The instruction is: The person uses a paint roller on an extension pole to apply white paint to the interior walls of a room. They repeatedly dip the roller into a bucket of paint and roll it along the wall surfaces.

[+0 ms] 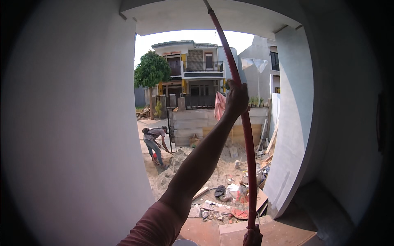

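A long red pole [249, 153] rises from the bottom edge to the top, where a thinner grey section continues out of view. It looks bent by the lens. My left hand [237, 98] is wrapped around its upper middle, with the arm stretched up from the lower left. Lower down, my right hand [253, 236] grips the same pole near the bottom edge of the picture. The pole's upper end is cut off by the frame. Behind it lies the pale underside of the overhang [197, 20] above the wide opening.
White walls [77, 123] flank the opening. Tiles [200, 229] and part of a bucket [184, 243] lie below. Outside are rubble, boards [215, 206], a sand heap [177, 163] and a metal sheet fence [187, 123]. A person [154, 141] bends beside the sand with a tool.
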{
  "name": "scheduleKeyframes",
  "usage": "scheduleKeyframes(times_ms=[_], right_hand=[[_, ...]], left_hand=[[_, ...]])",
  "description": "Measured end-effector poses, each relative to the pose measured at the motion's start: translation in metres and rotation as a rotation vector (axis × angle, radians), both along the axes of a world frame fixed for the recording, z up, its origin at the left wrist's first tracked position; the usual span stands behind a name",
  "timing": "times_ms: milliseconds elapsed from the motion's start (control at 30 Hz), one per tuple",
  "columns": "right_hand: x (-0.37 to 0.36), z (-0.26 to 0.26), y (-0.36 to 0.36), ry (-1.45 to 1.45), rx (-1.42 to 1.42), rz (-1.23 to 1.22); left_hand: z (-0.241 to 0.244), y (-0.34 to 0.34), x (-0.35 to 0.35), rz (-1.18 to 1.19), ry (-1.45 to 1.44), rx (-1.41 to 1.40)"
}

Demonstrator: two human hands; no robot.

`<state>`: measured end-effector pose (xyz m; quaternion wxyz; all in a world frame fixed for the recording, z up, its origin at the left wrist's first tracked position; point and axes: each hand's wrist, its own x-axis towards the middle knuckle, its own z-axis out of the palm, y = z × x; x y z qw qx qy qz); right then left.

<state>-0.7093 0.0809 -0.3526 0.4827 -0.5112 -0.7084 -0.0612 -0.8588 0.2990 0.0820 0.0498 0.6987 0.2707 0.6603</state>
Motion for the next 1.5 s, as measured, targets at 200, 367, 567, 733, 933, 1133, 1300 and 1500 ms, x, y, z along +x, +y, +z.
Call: scheduleKeyframes(times_ms=[200, 367, 567, 733, 933, 1133, 1300, 1500], right_hand=[[-0.018, -0.078, -0.057, 0.329, -0.430, -0.041], [-0.044, -0.119, -0.070, 0.120, -0.479, -0.132], [-0.079, -0.170, -0.063, 0.253, -0.450, -0.066], [-0.100, -0.171, -0.046, 0.218, -0.365, -0.039], [-0.117, 0.050, -0.015, 0.407, -0.361, -0.031], [-0.087, 0.120, 0.063, -0.015, 0.108, -0.098], [-0.079, 0.159, 0.068, 0.200, 0.082, 0.046], [-0.066, 0.104, 0.036, -0.020, 0.095, -0.057]], left_hand=[[-0.037, -0.039, -0.013, -0.261, -0.166, -0.287], [-0.072, -0.047, -0.020, -0.209, -0.106, -0.262], [-0.068, -0.039, -0.033, -0.283, -0.056, -0.352], [-0.059, -0.031, -0.033, -0.284, -0.075, -0.325], [-0.013, -0.015, -0.028, -0.307, -0.091, -0.244], [0.003, 0.031, -0.006, 0.331, 0.200, 0.337], [0.005, -0.016, -0.001, 0.002, 0.021, -0.116], [-0.031, -0.021, 0.004, -0.164, 0.096, -0.084]])
